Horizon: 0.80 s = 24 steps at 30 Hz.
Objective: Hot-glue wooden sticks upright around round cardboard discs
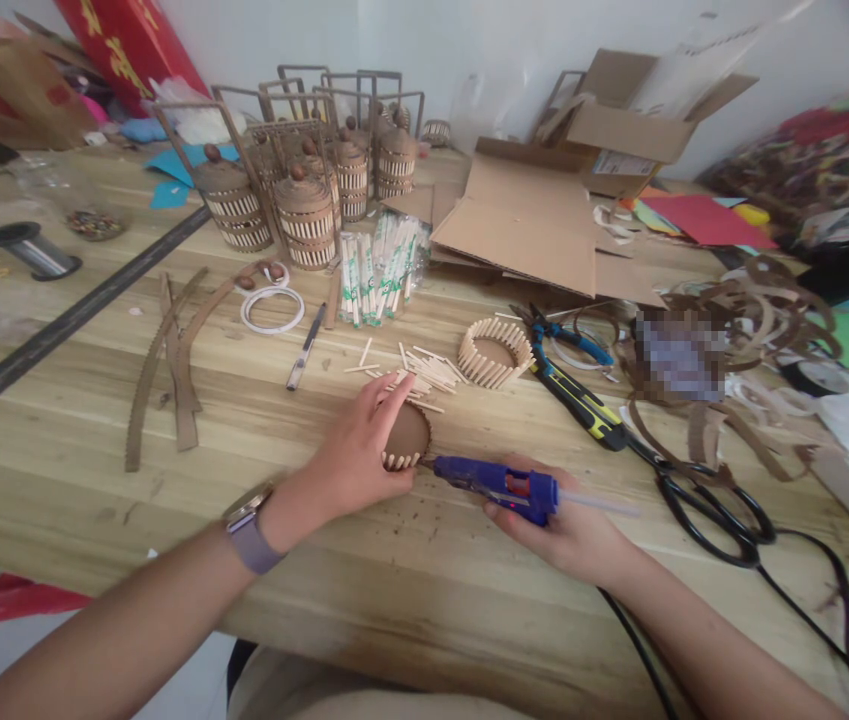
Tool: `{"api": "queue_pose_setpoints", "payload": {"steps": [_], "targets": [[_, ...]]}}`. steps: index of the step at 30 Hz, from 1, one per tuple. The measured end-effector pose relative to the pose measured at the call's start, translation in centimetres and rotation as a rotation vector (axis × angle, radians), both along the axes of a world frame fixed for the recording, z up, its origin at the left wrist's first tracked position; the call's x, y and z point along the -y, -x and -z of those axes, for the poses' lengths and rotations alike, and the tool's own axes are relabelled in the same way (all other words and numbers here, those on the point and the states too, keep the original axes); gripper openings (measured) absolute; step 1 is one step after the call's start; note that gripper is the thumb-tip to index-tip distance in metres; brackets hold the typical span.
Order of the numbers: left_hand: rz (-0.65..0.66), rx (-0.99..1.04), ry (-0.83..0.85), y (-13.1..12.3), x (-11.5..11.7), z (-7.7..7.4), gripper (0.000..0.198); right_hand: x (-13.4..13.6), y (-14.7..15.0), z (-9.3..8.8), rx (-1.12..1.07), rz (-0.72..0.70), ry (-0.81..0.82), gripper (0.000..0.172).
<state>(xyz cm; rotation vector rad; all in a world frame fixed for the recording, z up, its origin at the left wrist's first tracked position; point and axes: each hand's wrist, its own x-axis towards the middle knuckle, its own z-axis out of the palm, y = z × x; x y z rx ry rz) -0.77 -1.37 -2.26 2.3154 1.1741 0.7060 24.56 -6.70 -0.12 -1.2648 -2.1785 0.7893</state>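
My left hand [360, 440] is closed around the near-left side of a round cardboard base [410, 436], which has short wooden sticks standing along part of its near edge. In my right hand [566, 535] is a blue hot glue gun [495, 482], its nozzle at the right edge of that base. A clear glue stick [604, 503] pokes from the gun's back end. Just beyond my left hand lies a loose pile of short wooden sticks [428, 368]. To the right of the pile stands a ring of upright sticks on a cardboard disc [495, 352].
Several finished stick-and-cardboard lanterns [305, 215] stand at the back. Wrapped chopsticks [379, 270], a pen [307, 347] and cardboard strips [176, 370] lie left of centre. At right are a utility knife [581, 400], pliers [570, 338], black scissors [716, 515] and a cable [638, 650].
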Motion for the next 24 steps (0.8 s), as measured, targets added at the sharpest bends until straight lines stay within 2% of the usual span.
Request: {"api": "queue_pose_setpoints", "payload": {"steps": [20, 22, 24], "targets": [[0.004, 0.006, -0.006, -0.01, 0.07, -0.07, 0.095, 0.18, 0.57, -0.5, 0.046, -0.016, -0.054, 0.023], [0.001, 0.001, 0.007, 0.0, 0.07, -0.13, 0.095, 0.26, 0.42, -0.32, 0.041, 0.045, -0.043, 0.022], [0.0, -0.002, 0.02, 0.0, 0.08, -0.17, 0.096, 0.22, 0.12, -0.15, 0.007, 0.184, 0.006, 0.021]]}}
